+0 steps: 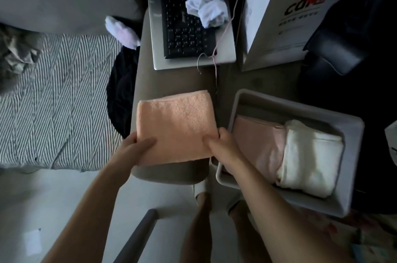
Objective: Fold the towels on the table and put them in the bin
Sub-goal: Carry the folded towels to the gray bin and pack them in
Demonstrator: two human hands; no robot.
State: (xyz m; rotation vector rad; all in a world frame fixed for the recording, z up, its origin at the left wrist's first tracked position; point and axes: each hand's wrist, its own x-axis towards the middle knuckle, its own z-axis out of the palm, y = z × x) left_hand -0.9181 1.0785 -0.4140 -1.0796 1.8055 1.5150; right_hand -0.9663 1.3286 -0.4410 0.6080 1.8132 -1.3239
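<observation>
A folded peach towel (175,125) lies flat on the narrow grey table (171,82). My left hand (137,144) grips its near left corner, thumb on top. My right hand (221,142) pinches its near right corner. To the right sits a grey bin (300,101) holding a folded pale pink towel (260,144) and a folded cream towel (311,155) side by side. A crumpled white cloth (206,0) rests on the laptop at the far end of the table.
An open laptop (189,30) with a thin hanger wire (214,56) across it fills the far table end. A white shopping bag (283,11) stands far right. A bed with a striped cover (53,99) lies left. A chair back (137,234) is below.
</observation>
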